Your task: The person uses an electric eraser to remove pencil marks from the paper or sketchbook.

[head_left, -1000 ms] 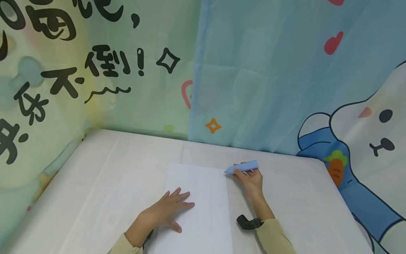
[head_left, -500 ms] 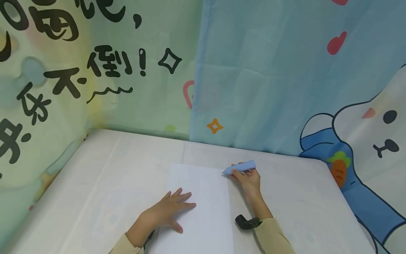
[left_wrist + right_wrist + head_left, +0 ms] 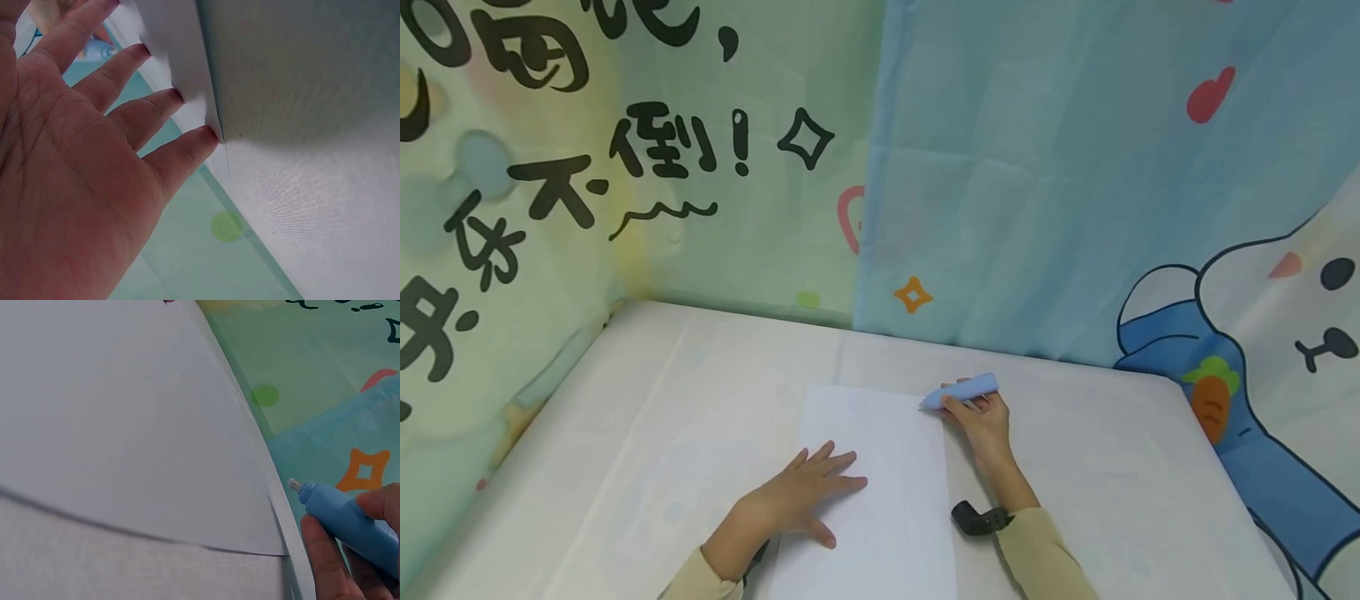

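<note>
- Left hand [image 3: 75, 169], palm toward the camera, fingers [image 3: 181, 150] straight and spread.
- Fingertips touch the edge of a white paper sheet [image 3: 172, 47].
- Pale tablecloth [image 3: 312, 187] beneath.

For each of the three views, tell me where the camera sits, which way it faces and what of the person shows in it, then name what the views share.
Head: worn on the head, looking forward and down at the table; both forearms show, the left hand flat on the sheet of paper, the right hand holding the blue pen.
Left wrist: under the left palm, facing along the fingers to the paper's edge.
Right wrist: low by the right hand, facing the pen tip at the paper's corner; fingertips show.
Shared: all three show the paper; head and right wrist show the pen.
</note>
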A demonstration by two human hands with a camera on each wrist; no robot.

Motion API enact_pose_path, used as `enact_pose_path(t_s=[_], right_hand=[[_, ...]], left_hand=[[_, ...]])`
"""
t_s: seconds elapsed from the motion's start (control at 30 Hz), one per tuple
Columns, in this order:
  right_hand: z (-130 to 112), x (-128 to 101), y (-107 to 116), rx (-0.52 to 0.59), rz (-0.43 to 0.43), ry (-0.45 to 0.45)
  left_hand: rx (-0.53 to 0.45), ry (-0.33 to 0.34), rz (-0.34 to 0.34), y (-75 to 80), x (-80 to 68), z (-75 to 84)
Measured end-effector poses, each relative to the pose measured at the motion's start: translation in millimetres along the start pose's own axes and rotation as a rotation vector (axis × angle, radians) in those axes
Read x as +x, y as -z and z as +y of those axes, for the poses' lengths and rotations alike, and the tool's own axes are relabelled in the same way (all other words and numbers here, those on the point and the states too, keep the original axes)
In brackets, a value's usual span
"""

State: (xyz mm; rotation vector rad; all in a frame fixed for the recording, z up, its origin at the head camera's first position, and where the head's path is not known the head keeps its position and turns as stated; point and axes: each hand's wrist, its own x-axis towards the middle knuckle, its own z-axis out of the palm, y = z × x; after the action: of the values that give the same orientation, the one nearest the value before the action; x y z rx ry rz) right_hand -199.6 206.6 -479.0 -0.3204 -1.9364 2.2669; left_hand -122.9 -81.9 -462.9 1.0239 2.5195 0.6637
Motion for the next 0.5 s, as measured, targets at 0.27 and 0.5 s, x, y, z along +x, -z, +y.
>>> enact_pose_path(t_s=[0.27,0.5], right_hand=[[-0.5,2.3,-5.0,-0.047,0.012,-0.016],[-0.7,5.4,-8.8,-0.048,0.01,-0.02]], left_hand=[[-0.009,0.001,-0.003,5.6,-2.7,5.3],[-0.008,-0.001,0.005,5.0,-2.9,4.2]])
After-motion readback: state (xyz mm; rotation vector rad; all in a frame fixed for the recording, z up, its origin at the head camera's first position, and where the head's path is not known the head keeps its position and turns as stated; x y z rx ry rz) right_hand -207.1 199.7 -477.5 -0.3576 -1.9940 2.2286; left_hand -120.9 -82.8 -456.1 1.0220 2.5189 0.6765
